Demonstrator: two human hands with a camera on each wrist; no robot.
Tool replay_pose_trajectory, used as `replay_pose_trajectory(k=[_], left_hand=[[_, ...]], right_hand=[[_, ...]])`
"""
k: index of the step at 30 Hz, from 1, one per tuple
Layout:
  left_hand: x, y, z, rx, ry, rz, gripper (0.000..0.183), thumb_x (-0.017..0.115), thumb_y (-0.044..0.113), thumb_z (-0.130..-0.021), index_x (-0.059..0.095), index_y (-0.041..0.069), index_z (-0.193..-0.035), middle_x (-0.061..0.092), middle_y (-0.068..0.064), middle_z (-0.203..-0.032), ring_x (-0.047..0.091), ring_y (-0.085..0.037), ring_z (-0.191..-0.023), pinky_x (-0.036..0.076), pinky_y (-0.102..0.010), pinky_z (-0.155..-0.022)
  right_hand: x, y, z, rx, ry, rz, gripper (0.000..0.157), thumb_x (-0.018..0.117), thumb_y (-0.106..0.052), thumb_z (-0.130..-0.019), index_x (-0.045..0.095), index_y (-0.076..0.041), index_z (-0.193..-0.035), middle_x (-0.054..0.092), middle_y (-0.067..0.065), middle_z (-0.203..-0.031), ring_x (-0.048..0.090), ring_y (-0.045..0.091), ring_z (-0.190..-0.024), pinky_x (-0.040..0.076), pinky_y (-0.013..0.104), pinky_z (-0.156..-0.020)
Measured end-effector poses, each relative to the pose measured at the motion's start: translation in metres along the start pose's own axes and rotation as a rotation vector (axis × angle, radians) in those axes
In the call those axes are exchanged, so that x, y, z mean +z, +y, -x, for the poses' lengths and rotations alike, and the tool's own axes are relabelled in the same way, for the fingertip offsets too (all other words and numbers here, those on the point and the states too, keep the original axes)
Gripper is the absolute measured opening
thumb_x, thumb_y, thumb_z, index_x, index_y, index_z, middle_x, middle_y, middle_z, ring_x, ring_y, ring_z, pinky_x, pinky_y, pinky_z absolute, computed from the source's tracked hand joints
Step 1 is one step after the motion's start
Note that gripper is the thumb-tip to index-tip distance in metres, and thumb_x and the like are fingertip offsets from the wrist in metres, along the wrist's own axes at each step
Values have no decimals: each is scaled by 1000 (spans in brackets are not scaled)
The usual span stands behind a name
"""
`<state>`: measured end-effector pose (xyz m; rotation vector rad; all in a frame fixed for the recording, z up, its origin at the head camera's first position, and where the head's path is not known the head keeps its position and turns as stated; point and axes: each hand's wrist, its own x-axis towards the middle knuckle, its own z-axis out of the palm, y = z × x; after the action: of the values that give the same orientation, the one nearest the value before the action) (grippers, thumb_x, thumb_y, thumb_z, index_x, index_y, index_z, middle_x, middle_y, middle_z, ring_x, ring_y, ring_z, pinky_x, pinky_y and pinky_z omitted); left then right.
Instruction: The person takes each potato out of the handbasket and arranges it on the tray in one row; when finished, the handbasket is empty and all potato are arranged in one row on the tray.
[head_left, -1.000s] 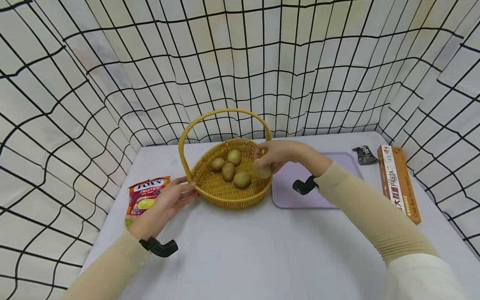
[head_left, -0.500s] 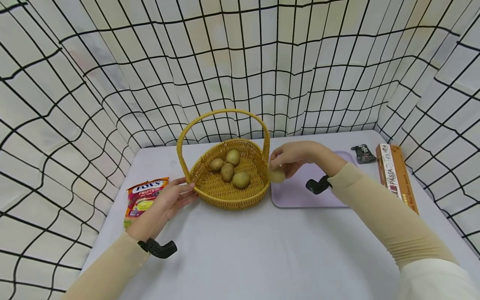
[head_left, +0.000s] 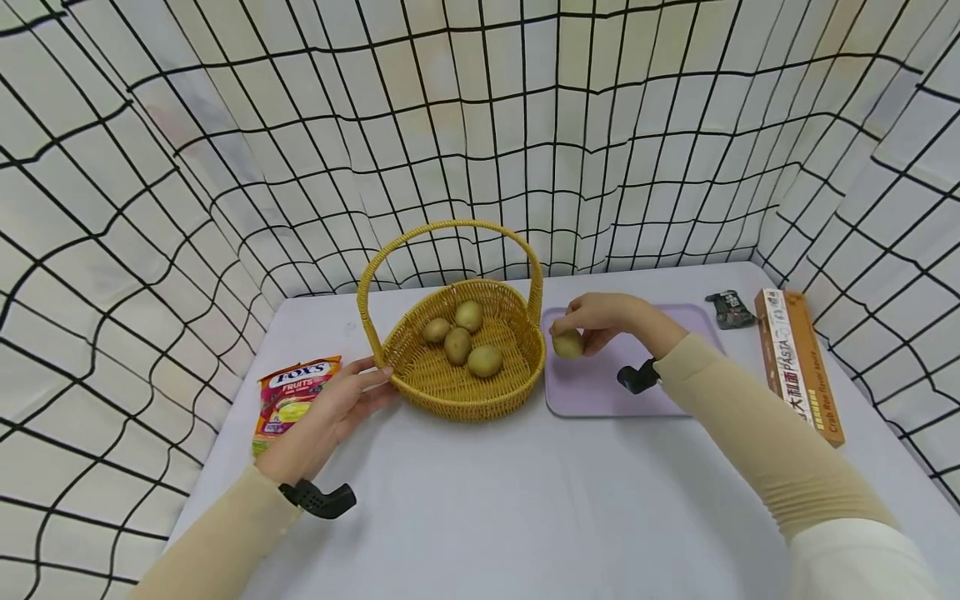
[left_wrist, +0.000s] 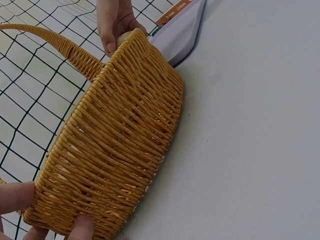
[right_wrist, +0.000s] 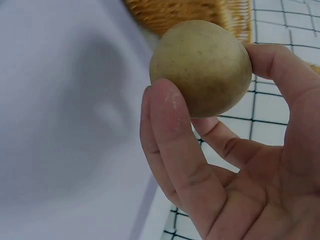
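Note:
My right hand (head_left: 609,320) pinches a round yellow-brown potato (right_wrist: 200,67) between thumb and fingers. In the head view it is over the left part of a lilac tray (head_left: 600,392), and a shadow falls on the tray in the right wrist view. My left hand (head_left: 347,403) grips the left end of a yellow wicker basket (head_left: 468,410), thumb at the rim and fingers against the outer weave. Several potatoes lie inside the basket, one potato (head_left: 485,361) apart from the group. The basket's tall arched handle (head_left: 450,223) stands upright.
A red Fox's fruit candy bag (head_left: 291,393) lies left of the basket, partly behind my left hand. Beyond the tray on the right are a small black packet (head_left: 731,309) and an orange-and-white pasta box (head_left: 799,367). Black netting (head_left: 525,158) over white cloth surrounds the table.
My right hand has carried the potato from the basket's right side out over the rim, rightward to the tray. My left hand keeps its grip on the basket.

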<state>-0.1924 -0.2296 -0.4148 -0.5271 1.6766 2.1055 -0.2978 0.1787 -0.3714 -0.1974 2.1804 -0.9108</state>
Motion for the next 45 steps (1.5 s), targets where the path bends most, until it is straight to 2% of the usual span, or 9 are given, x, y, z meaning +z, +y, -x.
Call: replay_pose_trajectory(k=[4, 9, 17, 28, 38, 45], left_hand=[[1, -2, -1, 10, 0, 3, 74, 56, 12, -107, 11, 11, -167, 23, -16, -169, 39, -32, -148, 36, -42, -122], [1, -2, 0, 4, 4, 15, 75, 56, 12, -107, 10, 11, -167, 22, -16, -169, 37, -33, -149, 36, -42, -122], [2, -2, -2, 1, 1, 44, 77, 57, 10, -106, 10, 14, -167, 21, -15, -170, 35, -33, -151, 35, -42, -123], [3, -3, -3, 7, -5, 47, 76, 57, 10, -106, 11, 12, -167, 21, -14, -170, 36, -33, -151, 35, -42, -123], [4, -1, -3, 5, 7, 37, 76, 56, 10, -107, 11, 13, -167, 22, -13, -170, 38, -31, -149, 36, -41, -122], [2, -2, -2, 6, 2, 60, 76, 55, 9, -107, 9, 13, -167, 20, -14, -171, 35, -33, -152, 35, -42, -124]], right_hand=[[0, 14, -9, 29, 38, 11, 53, 66, -41, -97, 53, 3, -123, 64, 13, -97, 66, 15, -73, 62, 27, -71], [2, 25, -15, 67, 99, 55, 52, 66, -48, -95, 55, -2, -115, 61, 11, -94, 61, 13, -70, 60, 25, -67], [11, 27, -24, 74, 123, 111, 47, 65, -50, -95, 58, -5, -108, 59, 7, -87, 56, 14, -66, 55, 24, -60], [19, 28, -35, 74, 141, 159, 50, 63, -53, -95, 60, -4, -105, 61, 8, -84, 61, 18, -70, 57, 28, -62], [16, 25, -31, 71, 167, 171, 58, 61, -58, -96, 65, -2, -112, 70, 13, -99, 67, 25, -85, 60, 35, -73], [13, 17, -19, 49, 218, 228, 57, 58, -51, -100, 63, 1, -124, 70, 19, -111, 68, 30, -92, 62, 41, -81]])
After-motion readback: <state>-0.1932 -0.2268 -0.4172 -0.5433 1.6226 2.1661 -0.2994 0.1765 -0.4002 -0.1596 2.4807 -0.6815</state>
